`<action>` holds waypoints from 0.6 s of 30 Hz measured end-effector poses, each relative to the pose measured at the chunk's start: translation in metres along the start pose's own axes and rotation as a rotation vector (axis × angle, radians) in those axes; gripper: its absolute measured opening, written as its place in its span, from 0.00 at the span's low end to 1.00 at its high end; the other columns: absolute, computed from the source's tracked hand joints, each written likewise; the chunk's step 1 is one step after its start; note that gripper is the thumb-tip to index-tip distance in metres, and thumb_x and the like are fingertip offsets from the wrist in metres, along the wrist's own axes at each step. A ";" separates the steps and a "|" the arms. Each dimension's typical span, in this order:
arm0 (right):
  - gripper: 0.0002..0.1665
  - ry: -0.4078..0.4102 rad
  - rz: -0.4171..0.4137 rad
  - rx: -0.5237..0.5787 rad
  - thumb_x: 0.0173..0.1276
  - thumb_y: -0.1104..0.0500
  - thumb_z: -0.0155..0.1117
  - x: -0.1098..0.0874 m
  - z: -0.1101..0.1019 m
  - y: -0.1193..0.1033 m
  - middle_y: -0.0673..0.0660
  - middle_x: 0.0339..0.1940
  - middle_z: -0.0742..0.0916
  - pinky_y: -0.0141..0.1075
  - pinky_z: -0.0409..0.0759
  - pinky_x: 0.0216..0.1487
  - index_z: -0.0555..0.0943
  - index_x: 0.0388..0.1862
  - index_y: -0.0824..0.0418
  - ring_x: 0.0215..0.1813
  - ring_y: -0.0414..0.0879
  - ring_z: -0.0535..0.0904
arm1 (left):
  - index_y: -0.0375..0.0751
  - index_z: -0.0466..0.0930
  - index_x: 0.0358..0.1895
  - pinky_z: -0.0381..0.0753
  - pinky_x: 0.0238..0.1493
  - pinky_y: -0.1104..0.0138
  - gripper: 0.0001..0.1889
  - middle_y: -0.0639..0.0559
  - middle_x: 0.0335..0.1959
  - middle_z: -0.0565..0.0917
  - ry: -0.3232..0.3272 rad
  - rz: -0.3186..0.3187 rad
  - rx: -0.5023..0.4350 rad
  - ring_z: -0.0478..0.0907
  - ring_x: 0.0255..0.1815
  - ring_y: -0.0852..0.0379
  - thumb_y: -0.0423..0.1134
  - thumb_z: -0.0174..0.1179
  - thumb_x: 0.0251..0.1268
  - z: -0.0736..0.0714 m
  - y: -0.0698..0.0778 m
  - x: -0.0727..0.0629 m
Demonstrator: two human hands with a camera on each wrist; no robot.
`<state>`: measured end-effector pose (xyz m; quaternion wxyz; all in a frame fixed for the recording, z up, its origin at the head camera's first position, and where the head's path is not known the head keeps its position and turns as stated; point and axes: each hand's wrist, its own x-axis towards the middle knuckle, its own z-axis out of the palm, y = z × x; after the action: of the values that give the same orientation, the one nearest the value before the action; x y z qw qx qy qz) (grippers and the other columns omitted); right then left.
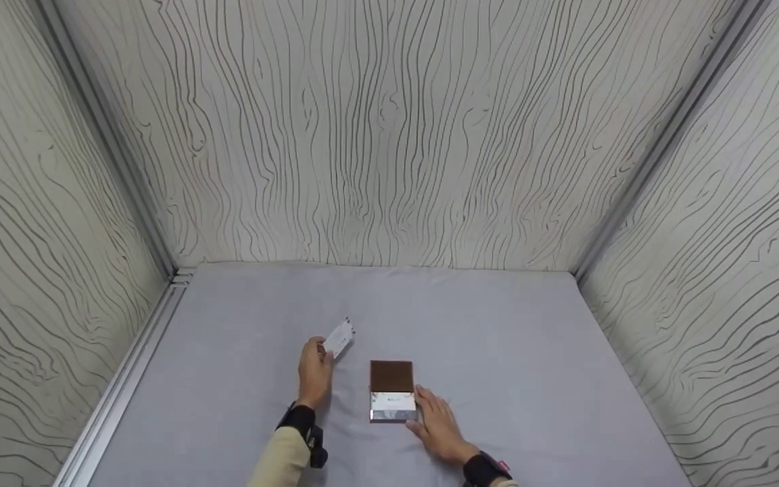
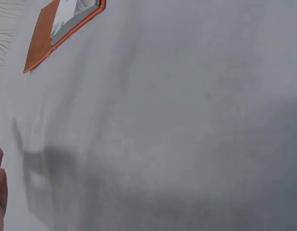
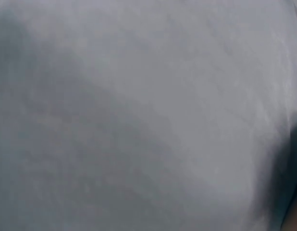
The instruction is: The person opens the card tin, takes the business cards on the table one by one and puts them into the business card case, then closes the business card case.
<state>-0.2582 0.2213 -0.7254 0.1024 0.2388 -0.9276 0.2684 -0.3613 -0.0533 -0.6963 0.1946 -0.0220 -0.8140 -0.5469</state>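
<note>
My left hand [image 1: 315, 370] pinches a white printed card [image 1: 339, 338] between thumb and fingers, raised to the left of a card case. Small dark marks show at the card's far end; whether it is one card or a few I cannot tell. The brown card case [image 1: 391, 375] lies opened flat, its near half silvery with a white card [image 1: 393, 401] on it. My right hand [image 1: 442, 427] rests at the case's right edge, fingers extended, thumb by the near right corner. The left wrist view catches the case [image 2: 40, 41] and some fingertips [image 2: 0, 187].
A pale grey cloth [image 1: 498, 338] with light creases covers the table. Wood-grain patterned panels [image 1: 389, 135] enclose the back and both sides. A metal rail [image 1: 122, 385] runs along the left edge.
</note>
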 end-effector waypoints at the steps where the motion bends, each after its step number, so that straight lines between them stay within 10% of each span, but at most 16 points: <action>1: 0.31 0.014 -0.010 -0.010 0.72 0.55 0.59 0.000 0.002 0.002 0.73 0.66 0.72 0.60 0.63 0.64 0.69 0.63 0.78 0.65 0.69 0.66 | 0.27 0.73 0.51 0.76 0.43 0.58 0.13 0.40 0.38 0.76 -0.002 0.011 0.001 0.76 0.41 0.47 0.20 0.57 0.64 -0.001 0.000 0.000; 18: 0.32 -0.021 0.028 0.016 0.72 0.55 0.60 0.002 -0.003 -0.001 0.73 0.67 0.71 0.63 0.62 0.64 0.69 0.62 0.80 0.66 0.69 0.66 | 0.29 0.69 0.57 0.79 0.40 0.56 0.17 0.43 0.36 0.80 -0.019 -0.001 0.019 0.79 0.38 0.48 0.22 0.57 0.66 -0.016 -0.001 -0.006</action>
<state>-0.2593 0.2209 -0.7216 0.0868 0.2294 -0.9298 0.2746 -0.3513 -0.0674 -0.6943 0.1868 -0.0248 -0.8210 -0.5388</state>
